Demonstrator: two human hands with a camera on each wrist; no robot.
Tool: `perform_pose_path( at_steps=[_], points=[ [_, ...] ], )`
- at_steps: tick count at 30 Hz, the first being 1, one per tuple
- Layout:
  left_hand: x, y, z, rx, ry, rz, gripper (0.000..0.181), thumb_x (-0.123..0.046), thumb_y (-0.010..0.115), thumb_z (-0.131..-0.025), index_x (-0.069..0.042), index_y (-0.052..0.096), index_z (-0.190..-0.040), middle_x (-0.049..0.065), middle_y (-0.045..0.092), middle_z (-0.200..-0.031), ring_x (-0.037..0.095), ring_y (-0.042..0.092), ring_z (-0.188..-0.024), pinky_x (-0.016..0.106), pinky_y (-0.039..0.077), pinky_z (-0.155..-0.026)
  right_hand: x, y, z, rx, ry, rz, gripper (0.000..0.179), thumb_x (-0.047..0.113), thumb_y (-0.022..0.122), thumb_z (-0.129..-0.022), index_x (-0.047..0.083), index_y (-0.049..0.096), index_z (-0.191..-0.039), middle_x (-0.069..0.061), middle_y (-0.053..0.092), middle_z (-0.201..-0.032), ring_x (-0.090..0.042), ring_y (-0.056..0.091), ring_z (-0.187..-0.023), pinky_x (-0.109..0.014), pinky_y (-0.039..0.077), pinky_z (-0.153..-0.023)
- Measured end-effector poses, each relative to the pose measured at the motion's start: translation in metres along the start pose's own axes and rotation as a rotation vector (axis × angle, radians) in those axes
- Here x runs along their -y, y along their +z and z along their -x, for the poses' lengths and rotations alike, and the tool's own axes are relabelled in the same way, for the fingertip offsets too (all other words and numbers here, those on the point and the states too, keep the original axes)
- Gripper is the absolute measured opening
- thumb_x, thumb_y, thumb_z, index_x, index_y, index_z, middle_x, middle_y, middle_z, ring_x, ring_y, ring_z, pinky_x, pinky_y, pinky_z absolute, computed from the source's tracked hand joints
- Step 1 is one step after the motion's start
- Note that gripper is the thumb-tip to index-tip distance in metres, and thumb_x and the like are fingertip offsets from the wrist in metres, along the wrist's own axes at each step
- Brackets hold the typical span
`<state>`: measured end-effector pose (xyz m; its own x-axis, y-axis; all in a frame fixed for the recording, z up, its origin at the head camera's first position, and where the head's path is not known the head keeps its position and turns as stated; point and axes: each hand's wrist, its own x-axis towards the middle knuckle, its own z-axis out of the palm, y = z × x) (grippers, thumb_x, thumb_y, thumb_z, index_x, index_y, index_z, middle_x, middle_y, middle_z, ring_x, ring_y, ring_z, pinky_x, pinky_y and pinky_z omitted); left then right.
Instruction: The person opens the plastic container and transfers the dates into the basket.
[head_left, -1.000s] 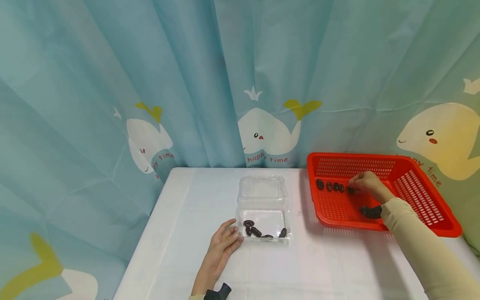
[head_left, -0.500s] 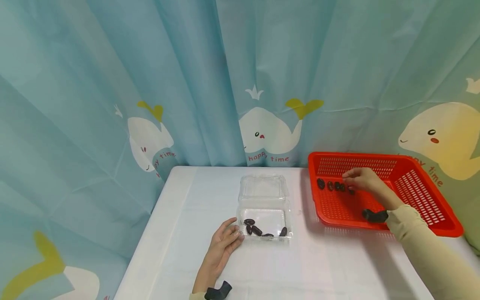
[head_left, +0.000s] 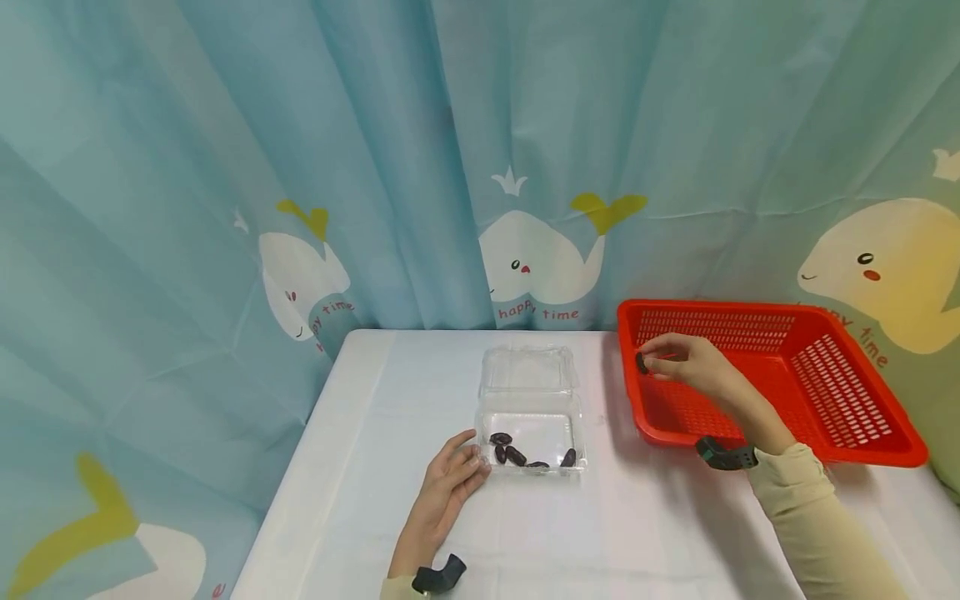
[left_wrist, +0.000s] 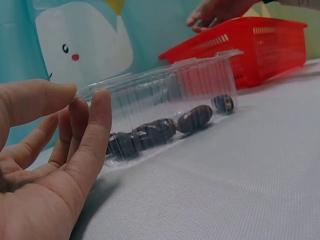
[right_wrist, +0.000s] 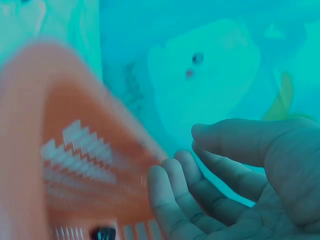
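My left hand (head_left: 448,487) pinches the near left corner of a clear plastic clamshell box (head_left: 577,425), its thumb (left_wrist: 45,100) and fingertips at the rim. Several dark, shiny, date-like fruits (head_left: 515,456) lie inside along the near side. The box's lid (head_left: 527,372) is folded back. Over the left part of a red basket (head_left: 885,446) is my right hand (head_left: 693,367), fingers loosely bent. The right wrist view shows nothing between its thumb and fingers. One dark date (head_left: 642,363) shows just beyond its fingertips; other dates in the basket are hidden behind the hand.
A white cloth (head_left: 600,533) covers the table under the box and basket. Behind it hangs a blue curtain (head_left: 390,167) with whale prints. The basket's raised, slotted walls stand around the right hand's area. Dark bands sit on both wrists.
My right hand has lifted and moved left across the basket, now covering most of the row of dates. The left hand stays at the box corner, and the dates in the box lie as before.
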<state>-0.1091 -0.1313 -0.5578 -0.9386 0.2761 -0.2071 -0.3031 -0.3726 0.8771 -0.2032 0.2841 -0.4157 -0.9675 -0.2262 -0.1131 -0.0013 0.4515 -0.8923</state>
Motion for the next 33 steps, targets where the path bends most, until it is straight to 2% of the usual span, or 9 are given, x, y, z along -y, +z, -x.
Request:
perform_pose_path(
  at_steps=[5, 11, 15, 19, 24, 26, 30, 33],
  points=[
    [-0.001, 0.000, 0.000, -0.014, -0.002, 0.000, 0.062, -0.004, 0.058, -0.104, -0.004, 0.030, -0.159, 0.000, 0.054, -0.121, 0.009, 0.063, -0.106, 0.026, 0.058, -0.104, 0.015, 0.027, 0.006, 0.006, -0.046, 0.004, 0.037, 0.013, 0.070, -0.099, -0.005, 0.063, -0.131, -0.020, 0.070, -0.117, -0.014, 0.070, -0.096, -0.027, 0.064, -0.086],
    [-0.001, 0.000, 0.000, -0.020, 0.010, 0.011, 0.062, -0.004, 0.059, -0.103, -0.004, 0.032, -0.158, 0.000, 0.056, -0.120, 0.008, 0.064, -0.103, 0.025, 0.058, -0.103, 0.023, 0.055, 0.007, 0.023, -0.090, 0.000, 0.034, 0.013, 0.070, -0.099, 0.000, 0.066, -0.129, -0.020, 0.071, -0.122, -0.023, 0.070, -0.105, -0.022, 0.062, -0.085],
    [-0.001, 0.000, -0.001, -0.004, 0.002, 0.011, 0.063, -0.004, 0.059, -0.103, -0.003, 0.030, -0.159, 0.000, 0.055, -0.121, 0.008, 0.064, -0.104, 0.025, 0.058, -0.103, 0.022, 0.071, 0.007, 0.070, -0.134, -0.035, 0.032, 0.012, 0.070, -0.098, 0.001, 0.067, -0.128, -0.020, 0.070, -0.123, -0.027, 0.071, -0.107, -0.022, 0.061, -0.086],
    [-0.002, 0.001, -0.001, -0.005, -0.004, 0.014, 0.063, -0.004, 0.059, -0.103, -0.004, 0.029, -0.159, 0.001, 0.055, -0.121, 0.009, 0.063, -0.105, 0.025, 0.058, -0.104, 0.019, 0.091, 0.006, 0.147, -0.180, -0.077, 0.031, 0.011, 0.070, -0.098, 0.002, 0.067, -0.127, -0.020, 0.069, -0.122, -0.024, 0.070, -0.107, -0.022, 0.061, -0.087],
    [-0.003, 0.002, 0.000, -0.010, -0.010, 0.016, 0.063, -0.004, 0.059, -0.103, -0.004, 0.029, -0.159, 0.000, 0.054, -0.121, 0.010, 0.062, -0.106, 0.025, 0.057, -0.104, 0.014, 0.116, 0.003, 0.217, -0.232, -0.104, 0.031, 0.012, 0.069, -0.099, 0.002, 0.066, -0.128, -0.027, 0.067, -0.126, -0.029, 0.069, -0.110, -0.022, 0.061, -0.089],
    [-0.003, 0.002, 0.000, -0.010, -0.013, 0.025, 0.063, -0.004, 0.059, -0.103, -0.004, 0.030, -0.159, 0.000, 0.054, -0.121, 0.010, 0.063, -0.107, 0.026, 0.057, -0.104, 0.013, 0.124, 0.002, 0.220, -0.217, -0.129, 0.032, 0.013, 0.070, -0.099, 0.002, 0.066, -0.129, -0.029, 0.066, -0.128, -0.032, 0.069, -0.111, -0.022, 0.061, -0.089],
    [-0.002, 0.001, -0.001, -0.006, -0.003, 0.008, 0.063, -0.005, 0.060, -0.103, -0.003, 0.029, -0.159, 0.000, 0.055, -0.121, 0.009, 0.064, -0.106, 0.025, 0.058, -0.104, 0.011, 0.139, -0.001, 0.222, -0.184, -0.157, 0.036, 0.015, 0.071, -0.098, 0.000, 0.065, -0.131, -0.030, 0.065, -0.130, -0.028, 0.069, -0.111, -0.022, 0.060, -0.089],
    [0.000, 0.001, -0.002, 0.000, 0.010, -0.012, 0.064, -0.006, 0.060, -0.104, -0.001, 0.028, -0.159, 0.000, 0.055, -0.121, 0.008, 0.064, -0.105, 0.024, 0.058, -0.103, 0.010, 0.148, -0.003, 0.238, -0.169, -0.136, 0.038, 0.016, 0.070, -0.099, -0.002, 0.064, -0.132, -0.027, 0.066, -0.131, -0.026, 0.068, -0.113, -0.023, 0.059, -0.090]
  ],
)
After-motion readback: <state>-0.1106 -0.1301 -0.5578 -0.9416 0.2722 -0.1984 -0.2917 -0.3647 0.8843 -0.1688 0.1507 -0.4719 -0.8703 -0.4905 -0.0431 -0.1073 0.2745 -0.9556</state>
